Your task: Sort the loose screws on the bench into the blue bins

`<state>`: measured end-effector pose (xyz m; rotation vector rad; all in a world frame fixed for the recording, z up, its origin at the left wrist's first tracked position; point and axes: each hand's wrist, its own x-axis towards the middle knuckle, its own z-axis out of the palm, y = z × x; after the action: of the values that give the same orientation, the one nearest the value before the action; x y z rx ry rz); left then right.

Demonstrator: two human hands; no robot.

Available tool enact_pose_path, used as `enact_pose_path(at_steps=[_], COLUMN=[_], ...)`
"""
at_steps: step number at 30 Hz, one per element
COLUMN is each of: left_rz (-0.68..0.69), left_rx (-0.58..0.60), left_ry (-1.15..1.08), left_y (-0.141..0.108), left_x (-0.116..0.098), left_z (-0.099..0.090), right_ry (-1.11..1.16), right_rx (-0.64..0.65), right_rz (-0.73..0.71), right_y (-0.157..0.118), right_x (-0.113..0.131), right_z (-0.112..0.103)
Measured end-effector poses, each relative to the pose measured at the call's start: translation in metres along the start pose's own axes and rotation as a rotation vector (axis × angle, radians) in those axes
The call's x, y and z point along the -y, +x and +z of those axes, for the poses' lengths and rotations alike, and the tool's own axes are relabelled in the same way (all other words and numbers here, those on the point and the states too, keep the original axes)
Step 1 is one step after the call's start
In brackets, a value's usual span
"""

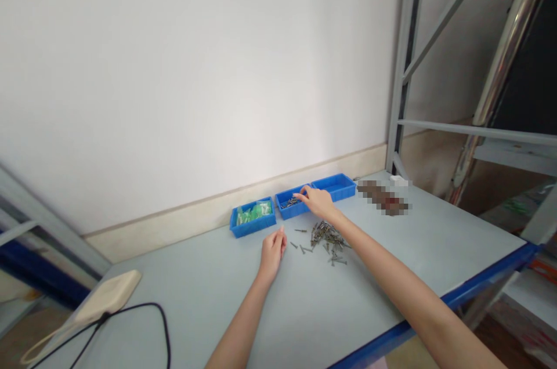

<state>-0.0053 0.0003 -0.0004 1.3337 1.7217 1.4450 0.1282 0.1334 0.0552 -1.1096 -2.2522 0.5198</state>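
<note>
Above the middle blue bin [292,210], which holds some screws [290,202], is my right hand [315,201], its thumb and fingers brought together; anything between them is too small to make out. My left hand [273,247] rests on the table in front of the bins, fingers curled closed, and its contents are hidden. A pile of screws [326,234] lies below my right wrist, with several loose ones spread around it. The left blue bin [253,228] contains green and clear pieces. At the right, another blue bin [335,184] shows a bare floor.
A white power strip [113,295] and a black cable [163,314] lie at the table's left. A blurred brown object [383,198] and a small white item [398,181] are at the right. Metal frame posts [398,96] rise behind the table's right corner.
</note>
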Motion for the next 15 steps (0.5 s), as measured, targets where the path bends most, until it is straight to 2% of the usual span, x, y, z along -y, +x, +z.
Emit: enact_pose_path(at_steps=[2,8,12,15], left_rz=[0.005,0.007,0.044,0.097], left_rx=[-0.007,0.009,-0.013,-0.062], left_ry=[0.006,0.052,0.104,0.141], left_y=[0.0,0.0,-0.001,-0.002], left_x=[0.0,0.002,0.004,0.004], left_z=[-0.001,-0.001,-0.002,-0.002], right_ry=[-0.18,-0.21,-0.207,-0.094], right_rx=[-0.133,0.142,0.171,0.181], right_rz=[0.015,-0.082,-0.073,-0.128], right_y=[-0.01,-0.047,-0.049,-0.047], right_x=[0.0,-0.007,0.0,0.004], right_z=[0.004,0.031,0.031,0.025])
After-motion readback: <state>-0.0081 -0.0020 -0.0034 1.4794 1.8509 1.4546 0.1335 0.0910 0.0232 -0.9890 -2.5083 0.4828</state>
